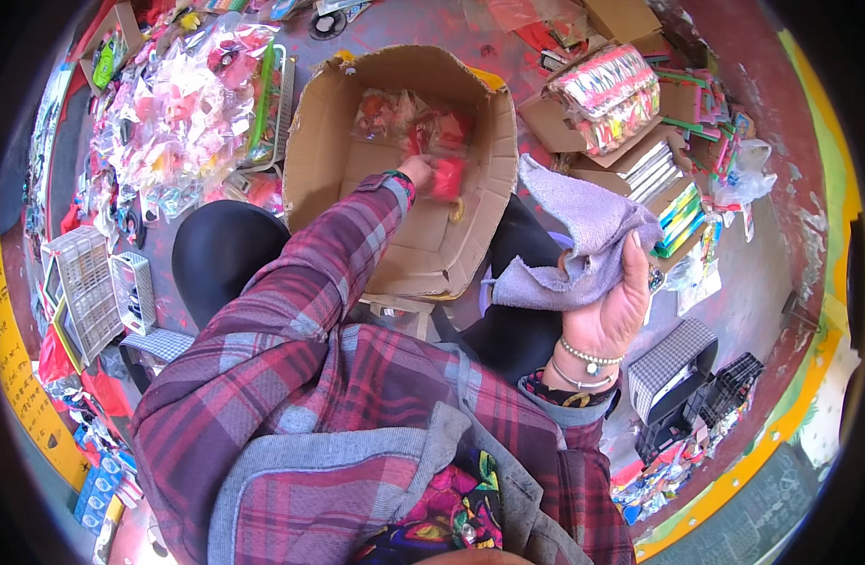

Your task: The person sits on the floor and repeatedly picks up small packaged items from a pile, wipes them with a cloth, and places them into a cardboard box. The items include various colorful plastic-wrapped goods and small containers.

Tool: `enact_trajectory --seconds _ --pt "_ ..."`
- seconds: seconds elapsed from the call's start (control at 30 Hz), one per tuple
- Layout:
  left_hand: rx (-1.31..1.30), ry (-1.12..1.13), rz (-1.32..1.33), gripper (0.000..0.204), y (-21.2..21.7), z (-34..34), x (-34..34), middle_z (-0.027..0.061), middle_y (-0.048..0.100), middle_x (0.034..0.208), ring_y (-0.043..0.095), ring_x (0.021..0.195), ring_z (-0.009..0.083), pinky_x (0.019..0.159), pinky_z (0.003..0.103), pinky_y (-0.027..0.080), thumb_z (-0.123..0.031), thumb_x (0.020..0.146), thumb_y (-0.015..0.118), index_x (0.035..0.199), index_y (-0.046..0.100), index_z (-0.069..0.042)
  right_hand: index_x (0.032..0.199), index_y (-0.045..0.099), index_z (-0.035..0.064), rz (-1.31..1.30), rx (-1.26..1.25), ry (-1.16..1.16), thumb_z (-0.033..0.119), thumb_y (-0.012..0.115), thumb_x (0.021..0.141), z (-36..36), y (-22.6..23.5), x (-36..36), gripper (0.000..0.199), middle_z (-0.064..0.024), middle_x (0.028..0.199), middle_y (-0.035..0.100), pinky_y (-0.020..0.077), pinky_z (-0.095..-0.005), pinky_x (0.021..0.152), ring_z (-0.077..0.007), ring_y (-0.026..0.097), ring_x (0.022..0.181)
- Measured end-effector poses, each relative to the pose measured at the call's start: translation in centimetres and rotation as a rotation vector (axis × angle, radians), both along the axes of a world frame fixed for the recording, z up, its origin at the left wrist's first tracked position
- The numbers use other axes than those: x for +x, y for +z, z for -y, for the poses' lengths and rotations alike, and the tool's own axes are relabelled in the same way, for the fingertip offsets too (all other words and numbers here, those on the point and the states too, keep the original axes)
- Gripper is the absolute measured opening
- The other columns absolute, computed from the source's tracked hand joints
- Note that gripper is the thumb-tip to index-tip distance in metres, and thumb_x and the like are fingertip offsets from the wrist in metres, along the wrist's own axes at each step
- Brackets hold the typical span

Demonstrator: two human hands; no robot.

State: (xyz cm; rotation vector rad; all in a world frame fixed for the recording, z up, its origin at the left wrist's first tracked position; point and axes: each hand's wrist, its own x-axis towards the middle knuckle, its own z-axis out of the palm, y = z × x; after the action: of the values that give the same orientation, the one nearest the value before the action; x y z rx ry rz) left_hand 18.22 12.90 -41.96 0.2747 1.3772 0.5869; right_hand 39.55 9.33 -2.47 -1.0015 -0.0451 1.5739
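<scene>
My left hand [417, 172] reaches down inside an open cardboard box [310, 122] between my knees. Its fingers are closed at a red packet [446, 179], which is smeared by motion; its kind cannot be made out. Beyond the hand, clear plastic bags with reddish contents [395, 118] lie on the bottom of the box. To the right of the box, my right hand [609, 306] is raised with a lavender cloth [592, 217] gripped between thumb and fingers. The cloth hides most of those fingers, and one of its corners sticks up toward the box.
A heap of clear-bagged small goods [187, 113] fills a basket at the far left. Opened cartons of packaged items [606, 99] stand at the far right. Grey and white baskets [84, 292] sit left; a checked bin [672, 367] and black crate [724, 391] sit right.
</scene>
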Motion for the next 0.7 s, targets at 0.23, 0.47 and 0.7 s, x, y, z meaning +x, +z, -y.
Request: enact_trajectory --seconds 0.23,0.47,0.7 --pt "0.114 -0.337 -0.594 0.017 -1.5 0.3 -0.9 0.0121 0.063 0.077 0.062 0.071 0.0241 0.061 0.037 0.049 -0.008 0.077 0.054 0.091 0.063 -0.006 0.108 0.054 0.0084 0.005 -0.035 -0.003 0.016 0.056 0.085 -0.1 0.2 -0.3 0.025 -0.0081 0.102 0.063 0.0500 -0.0451 0.063 -0.0250 0.062 0.087" --pt "0.295 -0.756 -0.957 0.022 -9.6 0.3 -1.2 0.0135 0.065 0.092 0.062 0.087 0.0301 0.074 0.041 0.049 -0.019 0.074 0.058 0.092 0.066 -0.008 0.108 0.055 0.0079 -0.031 -0.045 -0.012 0.016 0.054 0.086 -0.1 0.5 -0.5 0.023 -0.0093 0.102 0.063 0.0491 -0.0456 0.063 -0.0258 0.062 0.087" --pt "0.228 -0.718 -0.960 0.029 -6.5 -0.5 -0.2 0.0186 0.062 0.098 0.058 0.096 0.0340 0.081 0.042 0.047 -0.025 0.080 0.050 0.099 0.064 -0.008 0.107 0.055 0.0066 0.038 -0.033 0.017 0.017 0.053 0.086 0.0 0.0 -0.5 0.023 -0.0098 0.103 0.062 0.0490 -0.0452 0.063 -0.0263 0.062 0.087"
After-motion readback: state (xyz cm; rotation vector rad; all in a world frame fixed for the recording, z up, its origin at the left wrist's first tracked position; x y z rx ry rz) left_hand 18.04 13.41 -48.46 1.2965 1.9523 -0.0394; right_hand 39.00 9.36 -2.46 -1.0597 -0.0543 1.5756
